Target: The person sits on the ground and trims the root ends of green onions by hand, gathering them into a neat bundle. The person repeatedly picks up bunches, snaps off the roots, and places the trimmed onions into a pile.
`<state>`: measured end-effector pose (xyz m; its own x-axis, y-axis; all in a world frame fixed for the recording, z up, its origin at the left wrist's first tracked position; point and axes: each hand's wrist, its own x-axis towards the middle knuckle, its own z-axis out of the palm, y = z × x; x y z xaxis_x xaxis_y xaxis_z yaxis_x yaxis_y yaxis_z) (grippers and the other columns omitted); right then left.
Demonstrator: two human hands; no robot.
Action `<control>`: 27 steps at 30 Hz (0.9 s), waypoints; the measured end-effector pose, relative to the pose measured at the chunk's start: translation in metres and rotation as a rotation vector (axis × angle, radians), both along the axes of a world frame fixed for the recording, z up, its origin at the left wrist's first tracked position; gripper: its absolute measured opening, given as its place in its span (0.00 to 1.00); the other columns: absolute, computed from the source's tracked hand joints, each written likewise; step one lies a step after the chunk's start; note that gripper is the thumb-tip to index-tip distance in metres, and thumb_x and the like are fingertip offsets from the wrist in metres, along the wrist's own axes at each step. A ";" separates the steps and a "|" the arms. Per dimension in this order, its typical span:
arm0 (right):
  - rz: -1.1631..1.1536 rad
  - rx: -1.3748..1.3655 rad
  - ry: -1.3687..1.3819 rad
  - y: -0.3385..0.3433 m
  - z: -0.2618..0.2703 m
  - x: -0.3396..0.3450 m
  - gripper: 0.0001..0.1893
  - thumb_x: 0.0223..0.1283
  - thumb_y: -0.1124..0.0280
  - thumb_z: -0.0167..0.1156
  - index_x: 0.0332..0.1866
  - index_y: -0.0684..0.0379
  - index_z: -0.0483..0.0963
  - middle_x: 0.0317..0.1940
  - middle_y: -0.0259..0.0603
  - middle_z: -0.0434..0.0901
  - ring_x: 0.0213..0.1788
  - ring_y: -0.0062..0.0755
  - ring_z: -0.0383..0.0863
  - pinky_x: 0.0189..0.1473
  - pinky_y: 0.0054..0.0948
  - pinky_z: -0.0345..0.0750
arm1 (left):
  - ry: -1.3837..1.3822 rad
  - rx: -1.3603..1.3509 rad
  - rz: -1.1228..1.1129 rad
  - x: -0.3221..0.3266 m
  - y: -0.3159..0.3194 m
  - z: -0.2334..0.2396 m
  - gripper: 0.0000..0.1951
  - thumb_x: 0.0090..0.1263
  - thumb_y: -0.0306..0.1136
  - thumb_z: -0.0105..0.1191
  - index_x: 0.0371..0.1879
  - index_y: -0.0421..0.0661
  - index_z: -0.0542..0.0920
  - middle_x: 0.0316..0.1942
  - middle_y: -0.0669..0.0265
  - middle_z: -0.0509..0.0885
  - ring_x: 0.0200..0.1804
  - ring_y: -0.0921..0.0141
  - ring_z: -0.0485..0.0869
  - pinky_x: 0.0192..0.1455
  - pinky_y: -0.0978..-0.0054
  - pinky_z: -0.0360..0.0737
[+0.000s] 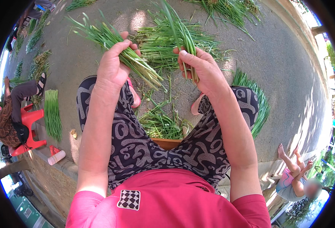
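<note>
My left hand (116, 61) is closed round a thick bundle of long green stalks (140, 67), their pale cut ends pointing down to the right. My right hand (200, 64) grips a smaller bunch of green stalks (184, 40) between thumb and fingers, leaves up. The two bunches are apart. Behind and below them a broad heap of similar stalks (158, 51) lies on the pavement. Between my feet is a loose pile of green leaves and scraps (161, 122). The hidden parts of my fingers lie behind the bunches.
A neat row of stalks (52, 114) lies at the left, another pile (261, 111) beyond my right knee, more at the top right (230, 11). A person sits on a red plastic stool (30, 122) at the left; another person (293, 179) sits on the kerb at the lower right.
</note>
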<state>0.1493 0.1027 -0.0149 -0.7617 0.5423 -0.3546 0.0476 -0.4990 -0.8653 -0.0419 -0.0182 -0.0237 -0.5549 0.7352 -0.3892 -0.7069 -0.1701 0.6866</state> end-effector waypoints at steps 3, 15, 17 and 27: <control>-0.025 -0.089 0.042 0.000 -0.002 -0.001 0.10 0.62 0.66 0.55 0.44 0.59 0.72 0.29 0.31 0.73 0.30 0.17 0.71 0.25 0.18 0.70 | 0.036 -0.014 -0.081 0.002 0.000 0.001 0.17 0.62 0.23 0.55 0.51 0.43 0.73 0.34 0.65 0.77 0.37 0.71 0.79 0.42 0.71 0.81; -0.037 -0.125 0.140 0.001 -0.001 -0.001 0.07 0.59 0.70 0.57 0.36 0.59 0.68 0.20 0.27 0.64 0.16 0.12 0.61 0.15 0.16 0.53 | 0.108 0.000 -0.185 0.015 0.004 0.006 0.18 0.58 0.26 0.62 0.47 0.44 0.76 0.33 0.68 0.79 0.36 0.71 0.79 0.40 0.71 0.80; -0.001 -0.126 0.129 0.000 -0.001 -0.001 0.08 0.60 0.68 0.57 0.36 0.59 0.68 0.20 0.27 0.64 0.15 0.12 0.60 0.15 0.15 0.53 | 0.134 -0.014 -0.195 0.016 0.003 0.008 0.20 0.59 0.27 0.62 0.50 0.44 0.75 0.36 0.69 0.78 0.38 0.72 0.79 0.43 0.72 0.79; 0.033 -0.108 0.107 -0.007 -0.002 -0.007 0.10 0.56 0.70 0.62 0.37 0.60 0.70 0.22 0.31 0.72 0.15 0.12 0.63 0.15 0.15 0.56 | 0.181 -0.015 -0.238 0.021 0.005 0.012 0.24 0.57 0.27 0.63 0.53 0.39 0.71 0.40 0.68 0.79 0.41 0.72 0.78 0.48 0.74 0.76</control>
<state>0.1418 0.0958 -0.0167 -0.8151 0.4793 -0.3252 -0.0242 -0.5891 -0.8077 -0.0208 -0.0137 -0.0121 -0.4290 0.8478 -0.3118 -0.5916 -0.0029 0.8062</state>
